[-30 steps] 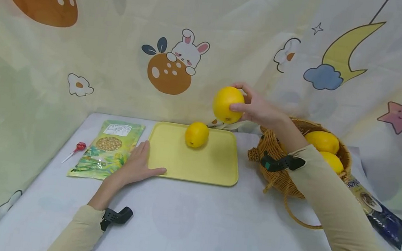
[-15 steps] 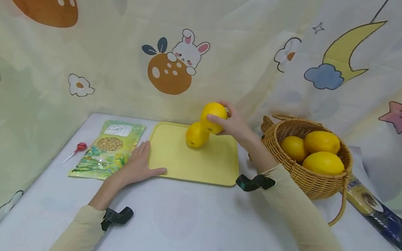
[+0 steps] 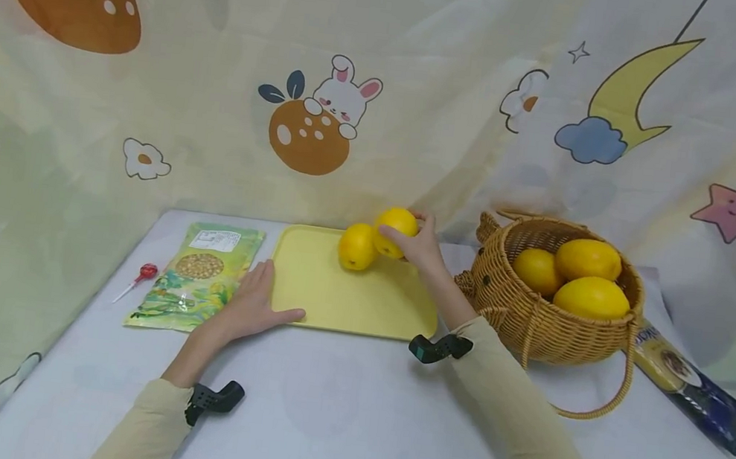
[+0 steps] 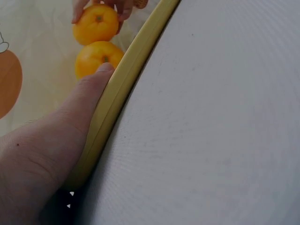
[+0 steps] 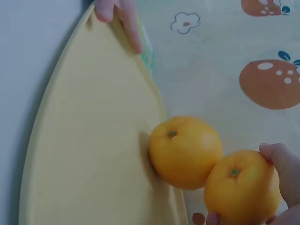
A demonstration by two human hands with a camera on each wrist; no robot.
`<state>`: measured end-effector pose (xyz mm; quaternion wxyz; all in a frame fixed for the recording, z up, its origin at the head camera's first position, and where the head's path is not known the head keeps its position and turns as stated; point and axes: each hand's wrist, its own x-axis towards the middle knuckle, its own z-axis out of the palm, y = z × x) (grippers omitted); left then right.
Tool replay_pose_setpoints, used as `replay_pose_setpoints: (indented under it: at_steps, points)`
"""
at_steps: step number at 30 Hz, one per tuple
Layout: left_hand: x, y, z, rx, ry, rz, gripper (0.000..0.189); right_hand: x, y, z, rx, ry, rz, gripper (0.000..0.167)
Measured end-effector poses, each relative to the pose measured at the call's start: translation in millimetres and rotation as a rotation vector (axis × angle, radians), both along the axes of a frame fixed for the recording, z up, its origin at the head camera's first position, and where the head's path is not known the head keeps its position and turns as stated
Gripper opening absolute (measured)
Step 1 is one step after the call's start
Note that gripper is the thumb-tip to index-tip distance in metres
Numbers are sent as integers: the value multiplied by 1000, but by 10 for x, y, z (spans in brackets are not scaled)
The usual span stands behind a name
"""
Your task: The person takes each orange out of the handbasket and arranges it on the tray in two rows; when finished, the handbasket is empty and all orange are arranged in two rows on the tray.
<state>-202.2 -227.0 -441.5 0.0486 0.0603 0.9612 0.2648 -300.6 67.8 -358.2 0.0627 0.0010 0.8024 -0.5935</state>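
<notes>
Touching a second fruit (image 3: 357, 248) on its left, a round yellow fruit (image 3: 399, 223) is held in the curled fingers of the right hand (image 3: 424, 247) at the far side of the yellow tray (image 3: 347, 298); whether it rests there cannot be told. Farther off, fingers extended, the left hand (image 3: 254, 306) is kept against the tray's left end.

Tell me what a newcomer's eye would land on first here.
The eye probably falls first on the round fruit in the right hand, beside a second fruit at the back of the yellow tray. The wicker basket to the tray's right, with yellow fruit inside, likely comes next, then the rabbit printed on the backdrop above.
</notes>
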Motion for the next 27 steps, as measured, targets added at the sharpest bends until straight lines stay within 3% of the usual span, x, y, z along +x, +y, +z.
replay_pose_setpoints:
  at_steps: [4, 10, 16, 27]
  points:
    - [-6, -1, -9, -5, 16, 5, 128, -20, -27, -113, 60, 59, 23, 81]
    - [-10, -1, -28, -7, 17, 5, 130, -35, -185, -232, 203, 109, 123, 78]
    - [4, 25, -30, 12, -4, 8, 131, -30, -414, -307, 234, 101, 179, 74]
    - [1, 33, -8, 1, 15, 15, 129, -94, -786, -336, 333, 208, 274, 71]
